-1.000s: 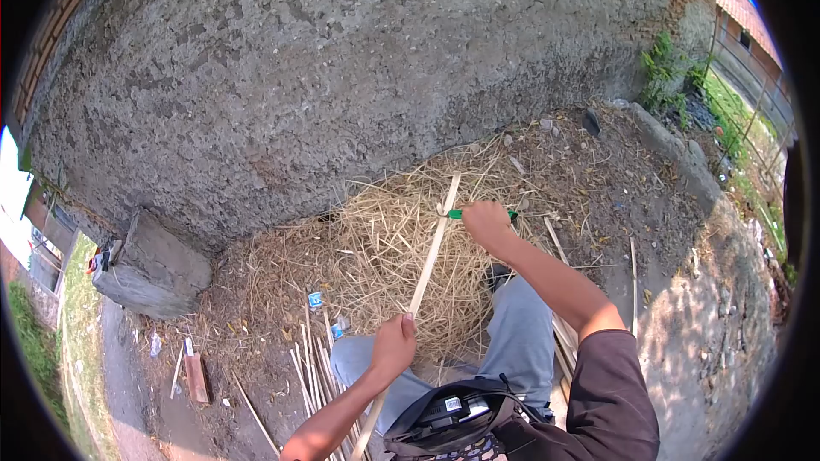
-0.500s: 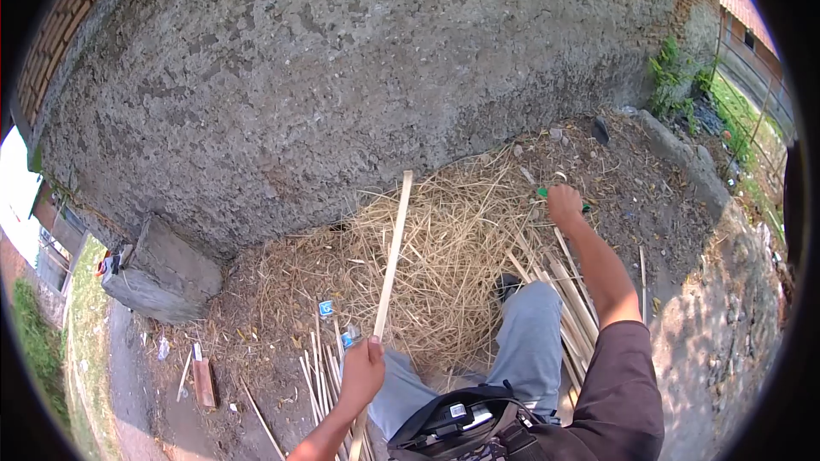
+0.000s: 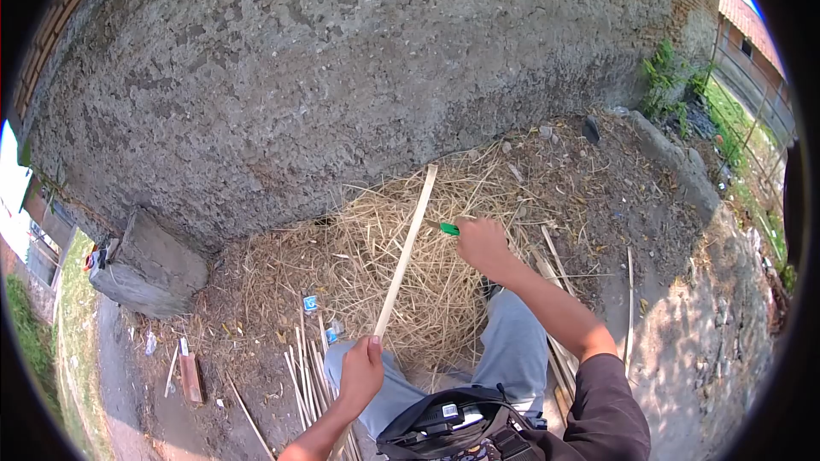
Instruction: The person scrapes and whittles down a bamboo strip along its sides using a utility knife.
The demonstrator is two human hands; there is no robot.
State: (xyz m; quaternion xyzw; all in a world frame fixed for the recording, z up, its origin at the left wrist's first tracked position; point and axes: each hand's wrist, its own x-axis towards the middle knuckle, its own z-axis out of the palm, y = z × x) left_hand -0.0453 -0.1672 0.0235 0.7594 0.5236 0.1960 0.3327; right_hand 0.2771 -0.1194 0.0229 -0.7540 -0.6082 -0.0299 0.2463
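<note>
A long pale bamboo strip (image 3: 408, 249) slants up from my lap toward the wall. My left hand (image 3: 362, 369) is closed around its lower part, thumb on top. In my right hand (image 3: 483, 248) is a knife (image 3: 448, 228) with a green handle; its short dark blade points left toward the strip's upper part, with a small gap seeming to lie between them. Beneath both lies a heap of thin bamboo shavings (image 3: 453, 307) between my legs. An open black waist bag (image 3: 453, 427) rests at my lap.
Ahead rises a rough plastered wall (image 3: 342, 77). A concrete block (image 3: 154, 265) stands at left, near a reddish-brown piece of wood (image 3: 191, 377). Several bamboo strips (image 3: 306, 376) lie by my left leg, and more strips (image 3: 559, 367) beside my right. A low kerb (image 3: 679, 171) runs at right.
My right hand has swung left and a little down with the knife, from the far right to beside the bamboo strip. The strip's top end has shifted slightly right in view.
</note>
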